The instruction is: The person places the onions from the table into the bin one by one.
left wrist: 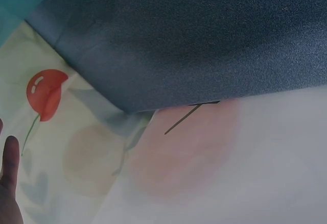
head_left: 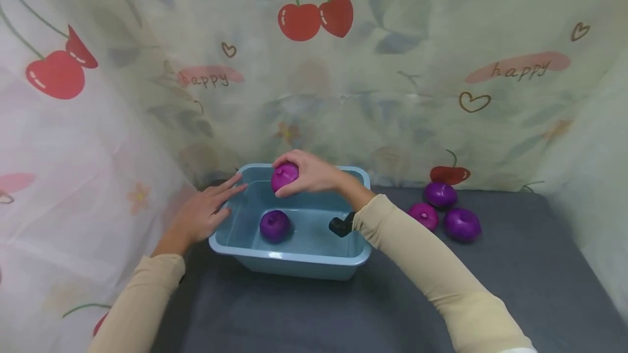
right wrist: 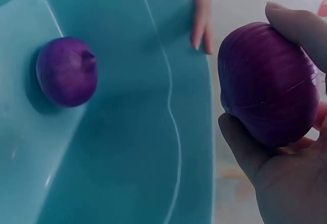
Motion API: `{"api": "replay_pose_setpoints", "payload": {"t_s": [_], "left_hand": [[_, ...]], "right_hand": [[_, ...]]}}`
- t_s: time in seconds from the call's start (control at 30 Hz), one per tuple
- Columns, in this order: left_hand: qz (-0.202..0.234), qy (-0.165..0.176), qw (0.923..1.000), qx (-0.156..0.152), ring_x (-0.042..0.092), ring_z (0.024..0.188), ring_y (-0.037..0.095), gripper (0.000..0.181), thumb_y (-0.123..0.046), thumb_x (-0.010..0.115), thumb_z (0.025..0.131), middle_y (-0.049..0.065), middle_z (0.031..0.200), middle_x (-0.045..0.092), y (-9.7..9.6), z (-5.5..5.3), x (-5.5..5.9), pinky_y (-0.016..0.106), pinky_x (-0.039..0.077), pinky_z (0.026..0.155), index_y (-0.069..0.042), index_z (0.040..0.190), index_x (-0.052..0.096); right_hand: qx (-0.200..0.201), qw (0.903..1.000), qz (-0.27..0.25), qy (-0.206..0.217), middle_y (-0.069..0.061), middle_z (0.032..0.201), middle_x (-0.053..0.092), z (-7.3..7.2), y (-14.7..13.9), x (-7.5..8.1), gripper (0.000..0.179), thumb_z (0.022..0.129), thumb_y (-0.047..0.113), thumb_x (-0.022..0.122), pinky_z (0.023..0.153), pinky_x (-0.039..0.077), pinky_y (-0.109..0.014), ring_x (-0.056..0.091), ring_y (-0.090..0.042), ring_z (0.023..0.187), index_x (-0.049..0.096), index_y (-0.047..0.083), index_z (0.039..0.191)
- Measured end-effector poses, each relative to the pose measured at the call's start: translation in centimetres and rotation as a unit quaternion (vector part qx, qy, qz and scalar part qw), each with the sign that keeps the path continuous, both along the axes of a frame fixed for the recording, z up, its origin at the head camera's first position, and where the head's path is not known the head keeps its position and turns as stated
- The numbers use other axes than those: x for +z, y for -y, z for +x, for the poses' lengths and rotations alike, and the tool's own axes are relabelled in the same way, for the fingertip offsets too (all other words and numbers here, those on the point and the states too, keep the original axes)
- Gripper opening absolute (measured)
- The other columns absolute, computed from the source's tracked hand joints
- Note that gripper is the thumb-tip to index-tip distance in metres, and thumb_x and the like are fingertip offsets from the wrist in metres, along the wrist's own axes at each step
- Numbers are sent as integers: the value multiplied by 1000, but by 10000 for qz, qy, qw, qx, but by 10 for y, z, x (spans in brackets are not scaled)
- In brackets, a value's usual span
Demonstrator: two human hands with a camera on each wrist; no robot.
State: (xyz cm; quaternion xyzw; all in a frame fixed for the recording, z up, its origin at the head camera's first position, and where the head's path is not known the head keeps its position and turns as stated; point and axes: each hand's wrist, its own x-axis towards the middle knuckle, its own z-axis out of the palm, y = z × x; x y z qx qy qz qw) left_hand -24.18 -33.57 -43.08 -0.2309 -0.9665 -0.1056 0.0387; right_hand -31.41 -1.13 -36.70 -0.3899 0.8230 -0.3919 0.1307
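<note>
A red onion point(head_left: 284, 177) is gripped between the thumb and fingers of my right hand point(head_left: 312, 173), up over the far side of a blue plastic basin point(head_left: 289, 258). In the right wrist view the same onion point(right wrist: 268, 83) fills the grasp, its purple skin streaked. A second red onion point(head_left: 275, 226) sits on the basin floor. My left hand point(head_left: 202, 212) rests at the basin's left rim with its fingers straight, the tips reaching over the edge. The left wrist view catches only a bit of that hand point(left wrist: 10, 173) at its left side.
Three more red onions, among them a darker one point(head_left: 462, 225), lie grouped on the dark grey table point(head_left: 314, 315) right of the basin. Curtains point(head_left: 402, 102) printed with cherries stand behind and at both sides. A black wrist device point(head_left: 342, 225) hangs below the right cuff.
</note>
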Motion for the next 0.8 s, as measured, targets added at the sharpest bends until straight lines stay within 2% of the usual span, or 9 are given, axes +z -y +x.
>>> {"api": "replay_pose_setpoints", "payload": {"t_s": [0.13,0.37,0.63,0.8], "left_hand": [[3,4,10000,-48,46,144,40,56,-32,44,103,-4,171,25,-1,-2,0,65,45,105,-30,158,39],[-15,51,9999,90,46,145,40,57,-33,44,102,-5,171,24,1,-1,0,66,44,107,-33,159,37],[-14,26,10000,-59,46,145,40,56,-35,44,103,-4,171,24,2,-1,0,65,44,107,-32,159,37],[63,20,10000,-5,47,144,40,56,-34,44,102,-5,171,25,1,0,0,65,44,108,-32,158,38]], "right_hand": [[1,9999,149,72,-5,134,58,-2,11,-9,65,80,38,83,85,58,-27,57,-20,119,59,18,137],[67,9988,413,242,-7,133,56,-4,22,-24,67,80,39,82,85,58,-28,56,-22,119,58,15,138],[-153,9971,354,650,-6,134,57,-11,29,-41,71,80,40,82,87,58,-31,59,-22,116,56,15,141],[-123,9956,178,910,-5,132,59,-13,34,-47,70,79,36,84,89,58,-32,61,-22,114,56,14,140]]}}
